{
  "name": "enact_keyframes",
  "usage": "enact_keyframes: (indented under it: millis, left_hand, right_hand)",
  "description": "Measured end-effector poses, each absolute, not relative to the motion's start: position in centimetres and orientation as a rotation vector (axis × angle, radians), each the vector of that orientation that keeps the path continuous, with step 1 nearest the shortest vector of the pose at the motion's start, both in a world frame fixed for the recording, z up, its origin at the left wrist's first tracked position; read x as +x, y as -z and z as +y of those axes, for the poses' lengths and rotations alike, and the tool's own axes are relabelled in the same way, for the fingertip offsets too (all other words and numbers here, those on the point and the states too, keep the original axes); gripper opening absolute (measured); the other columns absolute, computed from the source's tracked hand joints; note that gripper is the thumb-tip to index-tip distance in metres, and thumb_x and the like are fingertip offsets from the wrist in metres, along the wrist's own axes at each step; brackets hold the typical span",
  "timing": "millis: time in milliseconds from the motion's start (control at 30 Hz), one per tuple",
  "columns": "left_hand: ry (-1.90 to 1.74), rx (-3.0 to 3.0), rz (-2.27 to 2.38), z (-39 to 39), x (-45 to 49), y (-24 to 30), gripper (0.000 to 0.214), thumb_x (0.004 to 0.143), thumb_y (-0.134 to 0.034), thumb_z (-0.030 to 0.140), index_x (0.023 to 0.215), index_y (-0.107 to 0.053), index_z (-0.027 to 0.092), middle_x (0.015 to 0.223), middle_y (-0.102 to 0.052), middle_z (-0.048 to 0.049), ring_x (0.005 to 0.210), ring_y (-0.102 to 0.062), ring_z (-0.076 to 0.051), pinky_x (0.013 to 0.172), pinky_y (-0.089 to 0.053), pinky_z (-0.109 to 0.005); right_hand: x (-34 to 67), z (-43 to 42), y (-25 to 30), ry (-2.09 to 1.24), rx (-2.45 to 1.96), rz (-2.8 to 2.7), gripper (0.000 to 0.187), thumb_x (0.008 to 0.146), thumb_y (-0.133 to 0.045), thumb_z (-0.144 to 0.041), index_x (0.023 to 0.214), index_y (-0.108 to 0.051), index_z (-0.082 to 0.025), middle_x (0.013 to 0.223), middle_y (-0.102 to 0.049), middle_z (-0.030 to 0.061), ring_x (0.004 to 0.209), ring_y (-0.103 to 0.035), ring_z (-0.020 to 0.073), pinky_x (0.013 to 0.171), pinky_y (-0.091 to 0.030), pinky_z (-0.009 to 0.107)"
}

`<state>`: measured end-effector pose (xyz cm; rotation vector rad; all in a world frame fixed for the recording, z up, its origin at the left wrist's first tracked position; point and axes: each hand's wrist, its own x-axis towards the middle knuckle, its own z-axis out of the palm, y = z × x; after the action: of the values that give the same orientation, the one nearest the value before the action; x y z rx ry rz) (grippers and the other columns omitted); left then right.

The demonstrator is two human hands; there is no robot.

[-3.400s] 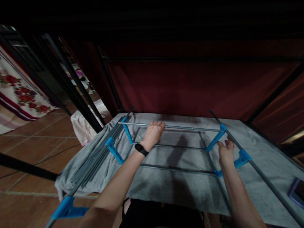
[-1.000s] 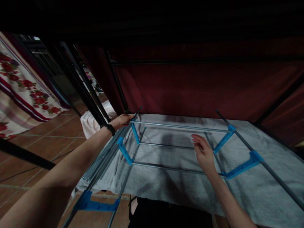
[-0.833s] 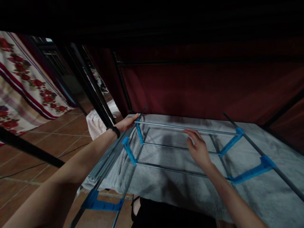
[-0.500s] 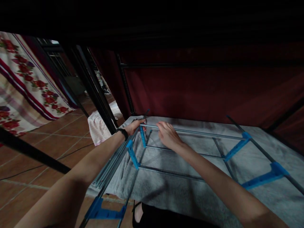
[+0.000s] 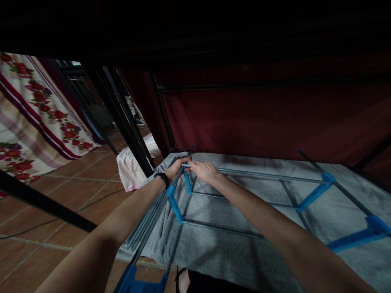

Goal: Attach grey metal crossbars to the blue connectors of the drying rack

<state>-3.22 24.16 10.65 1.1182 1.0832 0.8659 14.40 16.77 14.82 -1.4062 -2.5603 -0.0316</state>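
Note:
A frame of grey metal tubes and blue plastic brackets lies across a grey blanket (image 5: 214, 252). My left hand (image 5: 176, 167), with a black band on its wrist, grips the frame's far left corner by a blue bracket (image 5: 187, 181). Close beside it, my right hand (image 5: 204, 170) is closed on the left end of the long top metal tube (image 5: 262, 174). That tube runs right to another blue bracket (image 5: 316, 191). Under my left forearm lies a bundle of loose metal tubes (image 5: 146, 221). My fingertips partly hide the joint at the corner.
Black metal posts (image 5: 122, 118) rise at the left, and a dark red cloth (image 5: 262, 126) hangs behind. A floral cloth (image 5: 45, 106) hangs over the tiled floor (image 5: 73, 195). A pale striped cloth (image 5: 131, 167) sits by the post. Overhead is a dark surface.
My right hand has slid left along the top tube until it is beside my left hand at the corner. The left hand stays at the corner. The view has shifted slightly.

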Motion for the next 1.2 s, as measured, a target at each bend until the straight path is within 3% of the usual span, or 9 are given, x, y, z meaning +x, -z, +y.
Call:
enact_keyframes:
  millis: [167, 333, 1000, 1200]
  left_hand:
    - [-0.927, 1.09, 1.083, 24.2, -3.6, -10.4, 0.029, 0.083, -0.066, 0.04, 0.063, -0.056, 0.021, 0.05, -0.052, 0.0003, 0.043, -0.048, -0.012, 0.049, -0.045, -0.025]
    - [-0.93, 1.13, 1.111, 23.8, -3.8, -10.5, 0.029, 0.079, -0.074, 0.042, 0.067, -0.06, 0.02, 0.057, -0.06, -0.0004, 0.047, -0.054, -0.012, 0.049, -0.047, -0.024]
    - [-0.857, 1.408, 1.261, 23.7, -3.9, -11.0, 0.046, 0.082, -0.063, 0.065, 0.076, -0.062, 0.02, 0.07, -0.068, -0.0026, 0.061, -0.065, -0.017, 0.056, -0.053, -0.027]
    - [-0.865, 1.449, 1.318, 23.4, -3.7, -11.2, 0.048, 0.083, -0.06, 0.068, 0.082, -0.065, 0.02, 0.075, -0.071, -0.0043, 0.063, -0.067, -0.019, 0.053, -0.051, -0.028]
  right_hand:
    - [15.0, 17.3, -14.7, 0.021, -1.407, -2.66, 0.045, 0.106, -0.027, -0.035, 0.149, -0.041, -0.033, 0.123, -0.071, 0.0081, 0.104, -0.07, 0.0242, 0.085, -0.05, 0.036]
    - [15.2, 17.5, -14.3, -0.02, -1.452, -2.681, 0.049, 0.106, -0.029, -0.036, 0.154, -0.035, -0.038, 0.126, -0.071, 0.0048, 0.108, -0.069, 0.0226, 0.088, -0.048, 0.033]
    - [15.1, 18.2, -13.2, -0.052, -1.454, -2.665, 0.051, 0.105, -0.032, -0.037, 0.156, -0.033, -0.037, 0.128, -0.071, 0.0062, 0.111, -0.069, 0.0227, 0.089, -0.049, 0.034]
    - [15.1, 18.3, -13.5, -0.11, -1.433, -2.691, 0.047, 0.105, -0.032, -0.038, 0.151, -0.041, -0.035, 0.126, -0.071, 0.008, 0.113, -0.068, 0.0248, 0.091, -0.049, 0.037]
